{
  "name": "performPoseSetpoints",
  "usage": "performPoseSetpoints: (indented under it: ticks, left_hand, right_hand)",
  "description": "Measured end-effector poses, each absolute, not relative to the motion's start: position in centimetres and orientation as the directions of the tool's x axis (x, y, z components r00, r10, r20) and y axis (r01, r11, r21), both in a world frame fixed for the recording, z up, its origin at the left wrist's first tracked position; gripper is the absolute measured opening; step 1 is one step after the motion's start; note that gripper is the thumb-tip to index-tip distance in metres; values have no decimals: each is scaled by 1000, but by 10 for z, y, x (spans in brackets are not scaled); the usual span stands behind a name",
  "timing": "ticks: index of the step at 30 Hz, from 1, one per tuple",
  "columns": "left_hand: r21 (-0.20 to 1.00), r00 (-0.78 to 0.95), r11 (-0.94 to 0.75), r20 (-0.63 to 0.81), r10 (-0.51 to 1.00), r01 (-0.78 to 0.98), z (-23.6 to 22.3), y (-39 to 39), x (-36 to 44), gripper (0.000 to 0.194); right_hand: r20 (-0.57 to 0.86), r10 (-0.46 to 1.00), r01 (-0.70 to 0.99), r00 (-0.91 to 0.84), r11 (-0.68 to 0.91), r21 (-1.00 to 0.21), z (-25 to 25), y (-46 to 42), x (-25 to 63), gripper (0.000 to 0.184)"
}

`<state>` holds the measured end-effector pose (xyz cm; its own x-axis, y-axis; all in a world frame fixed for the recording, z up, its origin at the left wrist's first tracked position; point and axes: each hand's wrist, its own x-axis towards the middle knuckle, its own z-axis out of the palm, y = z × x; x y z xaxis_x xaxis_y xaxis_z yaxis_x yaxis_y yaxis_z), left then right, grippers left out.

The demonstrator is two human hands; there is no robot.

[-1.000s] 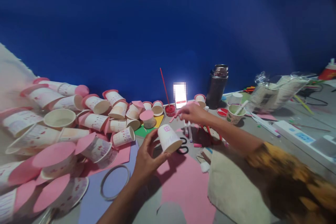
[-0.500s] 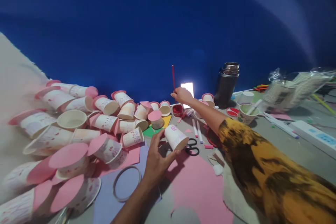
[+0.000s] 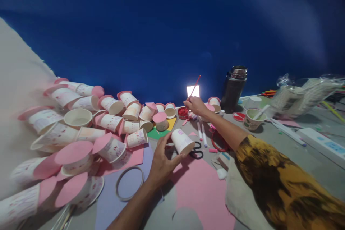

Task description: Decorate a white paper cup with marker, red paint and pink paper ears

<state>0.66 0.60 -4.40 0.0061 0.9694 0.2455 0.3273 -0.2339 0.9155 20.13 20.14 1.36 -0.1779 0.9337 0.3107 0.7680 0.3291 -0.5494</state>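
My left hand (image 3: 165, 160) holds a white paper cup (image 3: 182, 142), tilted with its open rim toward me and a small purple drawing on its side. Farther back, my right hand (image 3: 196, 105) is closed on a thin red paintbrush (image 3: 196, 85), whose handle leans up to the right. Its lower end is at or near a small pot of red paint (image 3: 183, 112). Black-handled scissors (image 3: 197, 151) lie just behind the held cup. Under it, pink paper (image 3: 201, 190) is spread on the table.
Many decorated cups with pink paper discs (image 3: 74, 152) crowd the left. A tape ring (image 3: 129, 184) lies on purple paper. A lit phone (image 3: 193, 90) leans at the wall beside a dark flask (image 3: 234, 90). Markers (image 3: 204, 134), a green-lined cup (image 3: 253, 120) and wrapped cups (image 3: 304, 93) stand right.
My right hand has reached to the red brush standing in the paint pot and taken hold of it; the brush now tilts right. My left hand keeps the cup, turned slightly.
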Motion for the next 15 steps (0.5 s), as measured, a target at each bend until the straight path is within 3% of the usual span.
performPoseSetpoints:
  ticks: [9, 15]
  left_hand:
    - [915, 16, -221, 230, 973, 336, -45, 6, 5, 72]
    - [935, 21, -191, 194, 981, 299, -44, 6, 6, 72]
  right_hand:
    - [283, 956, 791, -82, 235, -565, 9, 222, 204, 36]
    - [364, 916, 777, -167, 349, -523, 16, 211, 204, 24]
